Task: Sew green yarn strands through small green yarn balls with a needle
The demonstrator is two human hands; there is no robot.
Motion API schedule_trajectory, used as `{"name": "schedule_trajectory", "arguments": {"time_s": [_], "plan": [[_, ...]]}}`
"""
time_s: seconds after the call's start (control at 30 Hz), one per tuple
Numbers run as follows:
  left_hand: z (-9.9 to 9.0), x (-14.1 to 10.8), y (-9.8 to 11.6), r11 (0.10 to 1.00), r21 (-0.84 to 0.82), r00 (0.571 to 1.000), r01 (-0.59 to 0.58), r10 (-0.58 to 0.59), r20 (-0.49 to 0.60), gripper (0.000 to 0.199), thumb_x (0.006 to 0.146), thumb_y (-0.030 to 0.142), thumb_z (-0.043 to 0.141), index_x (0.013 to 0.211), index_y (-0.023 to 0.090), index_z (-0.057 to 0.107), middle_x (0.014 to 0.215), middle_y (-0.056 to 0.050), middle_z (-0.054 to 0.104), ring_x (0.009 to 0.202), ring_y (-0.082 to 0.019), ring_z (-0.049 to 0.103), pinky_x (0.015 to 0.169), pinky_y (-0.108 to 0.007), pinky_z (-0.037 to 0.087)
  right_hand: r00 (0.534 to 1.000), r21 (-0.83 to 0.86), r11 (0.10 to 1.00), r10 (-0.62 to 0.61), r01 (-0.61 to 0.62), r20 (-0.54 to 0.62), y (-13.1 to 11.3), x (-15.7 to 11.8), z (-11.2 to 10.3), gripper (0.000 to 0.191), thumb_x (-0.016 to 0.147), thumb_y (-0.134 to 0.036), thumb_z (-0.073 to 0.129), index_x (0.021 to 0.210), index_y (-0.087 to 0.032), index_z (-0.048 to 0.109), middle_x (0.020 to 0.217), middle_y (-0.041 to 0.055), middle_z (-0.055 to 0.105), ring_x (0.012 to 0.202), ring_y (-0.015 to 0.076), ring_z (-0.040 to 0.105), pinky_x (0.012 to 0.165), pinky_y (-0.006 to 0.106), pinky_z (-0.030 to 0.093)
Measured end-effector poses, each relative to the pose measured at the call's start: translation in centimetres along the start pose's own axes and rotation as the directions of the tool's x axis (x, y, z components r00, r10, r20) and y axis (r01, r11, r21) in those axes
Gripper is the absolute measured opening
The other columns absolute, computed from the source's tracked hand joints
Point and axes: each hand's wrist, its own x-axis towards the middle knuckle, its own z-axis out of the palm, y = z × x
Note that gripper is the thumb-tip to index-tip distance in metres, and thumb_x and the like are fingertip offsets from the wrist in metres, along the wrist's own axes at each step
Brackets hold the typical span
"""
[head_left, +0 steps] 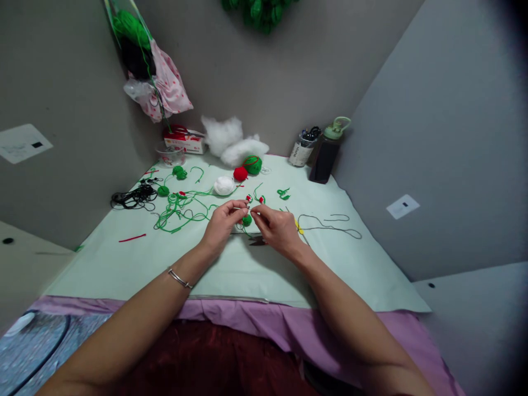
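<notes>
L hand (pixel 218 226) & R hand (pixel 280 228) nearly meet, fingertips pinched tog. (on what, too small to tell), w/ green ball (pixel 247 221) just below grip.

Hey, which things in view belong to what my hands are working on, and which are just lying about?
Likely part of the job:
small green yarn piece, by the left hand and right hand
green yarn strands
red yarn ball
white yarn ball
white stuffing

Probably just lying about:
dark bottle with green lid
labelled container
red-and-white box
</notes>
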Motion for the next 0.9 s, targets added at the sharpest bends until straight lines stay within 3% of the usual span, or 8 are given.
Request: {"name": "schedule_trajectory", "arguments": {"time_s": [0.13,0.27,0.4,0.53,0.6,0.73,0.8,0.9], "plan": [[0.0,0.1,0.3,0.996,-0.068,0.998,0.059,-0.06,-0.016,0.017,0.071,0.029,0.073,0.078,0.016,0.065,0.115,-0.009,0.07,0.08,-0.013,0.061,0.07,-0.025,0.047,0.998,0.064,0.997,0.043,-0.04,-0.048,0.6,0.1,0.0,0.025,0.099,-0.035,0.049,0.094,-0.022,0.07,0.065,0.0011,0.064,0.055,0.0137,0.051,0.061,0.026,0.032],[-1.2,1.0,1.7,0.966,-0.257,0.991,0.029,-0.063,-0.122,0.015,0.064,0.021,0.069,0.074,0.017,0.059,0.11,-0.007,0.071,0.087,-0.015,0.065,0.072,-0.024,0.05,0.978,0.231,0.962,0.176,-0.148,-0.108,2.2,0.7,-0.5,0.022,0.097,-0.037,0.054,0.096,-0.021,0.07,0.061,-0.0021,0.057,0.055,0.0129,0.048,0.061,0.026,0.034],[-4.4,1.6,4.8,0.869,-0.489,0.979,-0.068,-0.037,-0.202,0.011,0.063,0.014,0.061,0.073,0.017,0.057,0.095,-0.006,0.071,0.093,-0.017,0.067,0.073,-0.024,0.052,0.952,0.431,0.869,0.299,-0.242,-0.071,4.1,1.4,-1.7,0.019,0.092,-0.037,0.059,0.092,-0.02,0.068,0.052,-0.0059,0.049,0.051,0.0119,0.046,0.058,0.025,0.036],[-8.8,0.7,7.7,0.811,-0.568,0.977,-0.143,0.023,-0.214,0.019,0.065,0.006,0.058,0.077,0.018,0.052,0.078,0.001,0.064,0.063,-0.006,0.051,0.054,-0.017,0.043,0.924,0.56,0.78,0.376,-0.277,-0.065,5.4,1.9,-2.8,0.023,0.086,-0.04,0.064,0.082,-0.018,0.066,0.051,-0.0056,0.049,0.049,0.011,0.043,0.053,0.025,0.034],[-10.9,0.1,8.4,0.813,-0.551,0.964,-0.186,0.043,-0.262,0.018,0.065,0.006,0.056,0.075,0.018,0.049,0.075,0.003,0.063,0.054,-0.006,0.039,0.046,-0.017,0.036,0.915,0.585,0.762,0.395,-0.278,-0.081,5.6,2.1,-3.0,0.024,0.086,-0.042,0.064,0.082,-0.018,0.067,0.052,-0.0053,0.049,0.049,0.011,0.042,0.051,0.025,0.033],[-12.1,-0.1,8.1,0.915,-0.272,0.859,-0.298,0.133,-0.494,0.013,0.071,0.01,0.057,0.07,0.018,0.047,0.069,0.006,0.061,0.049,-0.007,0.032,0.045,-0.021,0.022,0.925,0.493,0.829,0.362,-0.263,-0.116,4.9,1.9,-2.8,0.022,0.09,-0.038,0.06,0.084,-0.018,0.068,0.055,-0.0042,0.05,0.052,0.0114,0.044,0.055,0.025,0.033],[-10.8,0.2,7.4,0.959,-0.132,0.881,-0.25,0.169,-0.442,0.007,0.073,0.014,0.063,0.077,0.019,0.059,0.069,0.006,0.061,0.047,-0.006,0.03,0.045,-0.022,0.019,0.964,0.361,0.91,0.25,-0.203,-0.086,3.7,1.6,-2.3,0.019,0.093,-0.034,0.06,0.086,-0.02,0.07,0.061,-0.0029,0.056,0.057,0.0115,0.047,0.06,0.025,0.035],[-7.0,0.6,6.0,0.986,0.11,0.988,-0.122,0.132,-0.08,0.035,0.074,0.029,0.076,0.108,0.022,0.073,0.093,-0.001,0.072,0.049,-0.006,0.033,0.044,-0.023,0.021,0.997,0.194,0.979,0.047,-0.057,0.054,1.7,1.0,-1.4,0.014,0.094,-0.029,0.062,0.089,-0.022,0.072,0.073,-0.0015,0.067,0.063,0.011,0.051,0.065,0.025,0.035]]}}
